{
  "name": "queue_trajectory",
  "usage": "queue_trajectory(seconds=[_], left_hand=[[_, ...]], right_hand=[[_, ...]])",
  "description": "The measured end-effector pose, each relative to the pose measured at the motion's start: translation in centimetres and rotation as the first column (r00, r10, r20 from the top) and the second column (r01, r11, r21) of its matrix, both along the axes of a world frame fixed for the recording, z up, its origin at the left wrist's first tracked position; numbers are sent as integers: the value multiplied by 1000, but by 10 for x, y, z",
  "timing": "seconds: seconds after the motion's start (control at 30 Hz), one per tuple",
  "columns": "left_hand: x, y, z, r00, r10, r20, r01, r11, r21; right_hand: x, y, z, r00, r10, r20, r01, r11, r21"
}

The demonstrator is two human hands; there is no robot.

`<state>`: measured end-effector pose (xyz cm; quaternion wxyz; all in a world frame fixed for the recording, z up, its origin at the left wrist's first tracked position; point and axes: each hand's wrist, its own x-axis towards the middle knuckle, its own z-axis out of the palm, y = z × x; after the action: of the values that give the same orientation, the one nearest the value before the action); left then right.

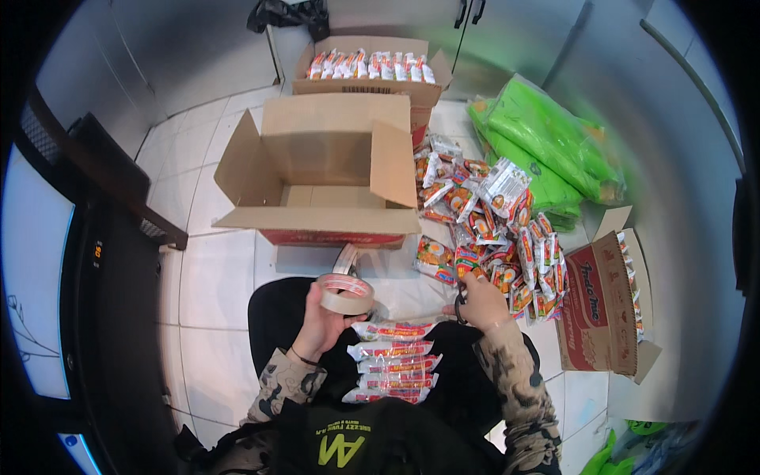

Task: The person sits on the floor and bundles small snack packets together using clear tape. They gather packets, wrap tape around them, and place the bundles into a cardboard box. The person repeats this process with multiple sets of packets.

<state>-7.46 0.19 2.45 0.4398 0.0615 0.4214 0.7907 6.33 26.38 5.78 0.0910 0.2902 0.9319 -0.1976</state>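
A roll of clear packing tape (350, 304) is gripped in my left hand (320, 333), its printed core tilted up towards me. My right hand (485, 304) holds what looks like a pair of black-handled scissors (459, 304); the blades are hard to make out. Several Indomie instant noodle packets (395, 364) lie in a row across my lap, just below and between both hands. The nearest packet to the tape has its end close to my left fingers. Whether a strip of tape runs between the hands is unclear.
Ahead stands an open cardboard box (326, 219), flaps spread. Behind it, another carton (368, 86) holds upright packets. Loose noodle packets (484, 208) are heaped on the tiled floor, beside green plastic-wrapped bundles (546, 142). An Indomie carton (597, 303) sits at right.
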Motion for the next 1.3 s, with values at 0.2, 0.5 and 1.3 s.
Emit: queue_trajectory(seconds=[0.2,0.5,1.3], left_hand=[[-12,3,-14,988,154,-14,-155,985,-73],[-6,27,-17,924,49,-379,-171,940,-296],[-46,32,63,921,-126,-370,128,992,-20]], right_hand=[[-58,31,-113,812,76,578,-22,995,-100],[-60,3,-72,946,247,209,-223,966,-129],[-12,39,31,694,-161,-701,-591,428,-684]])
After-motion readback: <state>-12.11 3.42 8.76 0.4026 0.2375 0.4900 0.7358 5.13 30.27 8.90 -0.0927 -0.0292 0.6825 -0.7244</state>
